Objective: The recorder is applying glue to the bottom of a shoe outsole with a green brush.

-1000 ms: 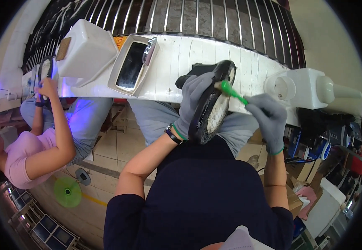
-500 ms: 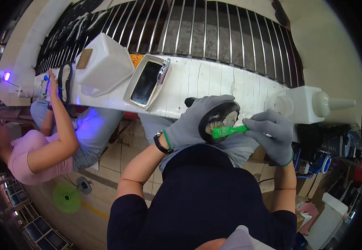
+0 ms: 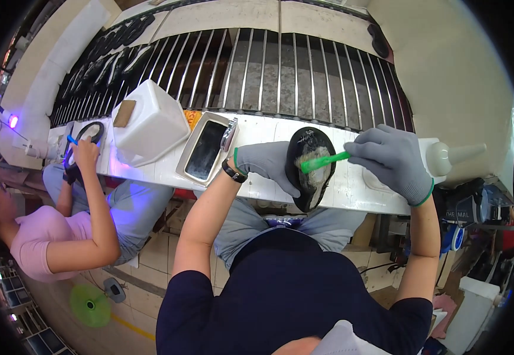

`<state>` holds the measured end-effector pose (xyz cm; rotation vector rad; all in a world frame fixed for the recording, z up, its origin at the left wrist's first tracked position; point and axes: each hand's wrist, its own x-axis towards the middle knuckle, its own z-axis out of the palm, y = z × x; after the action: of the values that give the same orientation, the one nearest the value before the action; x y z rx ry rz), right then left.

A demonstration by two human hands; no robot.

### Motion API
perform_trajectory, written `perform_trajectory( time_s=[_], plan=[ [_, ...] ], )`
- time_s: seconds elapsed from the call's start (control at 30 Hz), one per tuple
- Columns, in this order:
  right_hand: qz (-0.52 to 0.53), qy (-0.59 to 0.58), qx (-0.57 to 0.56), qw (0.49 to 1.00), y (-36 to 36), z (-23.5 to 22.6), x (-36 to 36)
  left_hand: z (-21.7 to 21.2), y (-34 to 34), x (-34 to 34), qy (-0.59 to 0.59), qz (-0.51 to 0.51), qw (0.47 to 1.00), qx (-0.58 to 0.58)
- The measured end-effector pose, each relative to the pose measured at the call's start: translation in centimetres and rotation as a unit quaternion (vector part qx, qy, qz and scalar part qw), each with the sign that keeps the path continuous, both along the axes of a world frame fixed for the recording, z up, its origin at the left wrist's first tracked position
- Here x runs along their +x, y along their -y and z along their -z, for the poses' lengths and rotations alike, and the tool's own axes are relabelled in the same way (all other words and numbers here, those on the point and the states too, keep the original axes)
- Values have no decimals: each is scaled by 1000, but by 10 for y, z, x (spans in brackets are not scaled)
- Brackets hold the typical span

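At the frame's centre, the gloved left hand has its grip wrapped around a black shoe sole above the white counter. The gloved right hand, at centre right, grips a green brush whose bristles touch the sole.

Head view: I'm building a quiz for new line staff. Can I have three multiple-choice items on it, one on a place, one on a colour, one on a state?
1. Where is the metal tray?
A. left of the black sole
B. right of the sole
C. on the floor

2. What colour is the brush handle?
A. red
B. green
C. white

3. What is the left hand doing?
A. hanging free
B. gripping the sole
C. lifting the tray

Answers:
1 A: it lies on the bench, left of the sole.
2 B: the brush in the right hand is green.
3 B: the left hand clasps the sole's edge.
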<state>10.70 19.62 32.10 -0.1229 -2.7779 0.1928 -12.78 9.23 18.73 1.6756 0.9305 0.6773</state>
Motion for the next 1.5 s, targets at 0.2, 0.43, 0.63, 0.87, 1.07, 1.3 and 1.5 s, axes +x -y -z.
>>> perform_trajectory(
  time_s=[0.2,0.43,0.63,0.87,1.07,1.3,1.5],
  plan=[
    [11,-17,-183,983,-5,-3,-1,0,-2,3,63,-7,998,-30],
    [-17,97,-190,977,-10,22,19,25,14,-8,87,-114,989,-34],
    [180,-76,-373,907,-24,64,16,70,26,14,282,-321,903,-39],
    [237,-22,-299,924,-31,100,5,78,45,68,542,-303,729,-288],
    [104,93,-497,856,4,91,49,83,40,70,507,-337,729,-313],
    [443,-200,-420,766,-9,115,128,101,33,73,552,-361,685,-310],
    [616,-13,-121,779,4,162,164,103,37,75,636,-233,667,-309]
  ],
)
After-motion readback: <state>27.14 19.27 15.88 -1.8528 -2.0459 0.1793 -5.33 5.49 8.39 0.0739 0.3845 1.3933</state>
